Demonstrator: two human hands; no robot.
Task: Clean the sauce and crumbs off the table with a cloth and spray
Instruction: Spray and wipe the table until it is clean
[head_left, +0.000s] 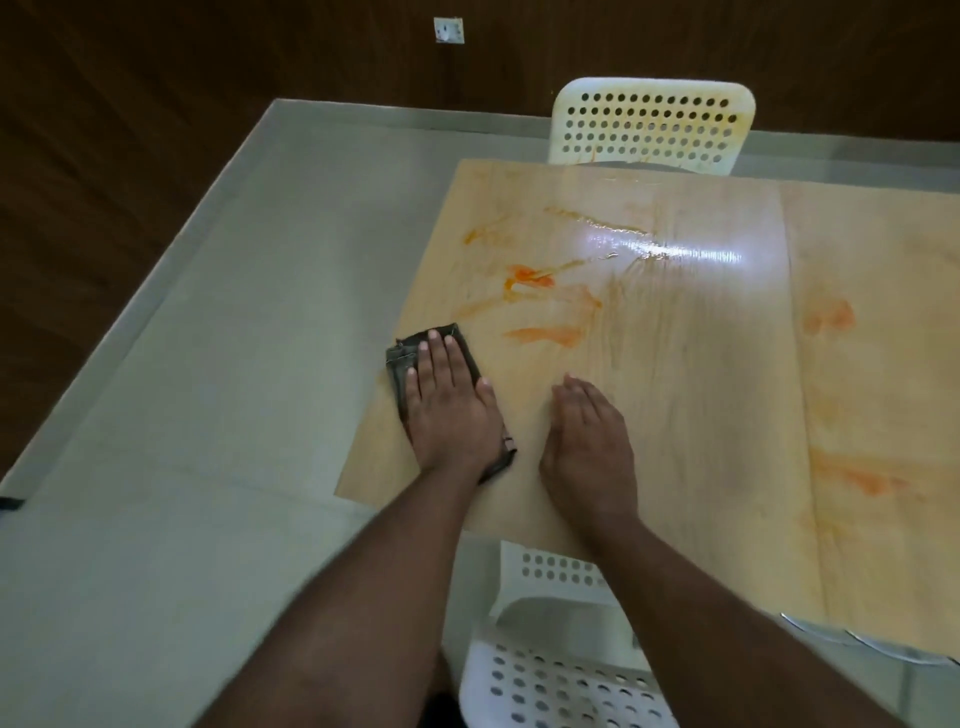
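Head view: left hand (451, 402) flat on cloth (402, 364)

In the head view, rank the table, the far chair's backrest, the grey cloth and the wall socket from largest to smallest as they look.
1. Table
2. Far chair's backrest
3. Grey cloth, partly hidden under the left hand, so its full extent is unsure
4. Wall socket

Just one view here, a wide-angle head cam looking forward and steeply down from above the near edge of the table (675, 395). It sits close enough that both forearms fill the bottom of the frame, running up from the lower edge. The far white chair (652, 124) and the dark wall sit at the top, with grey floor (208, 338) off to the left. Straight lines bow a bit toward the edges.
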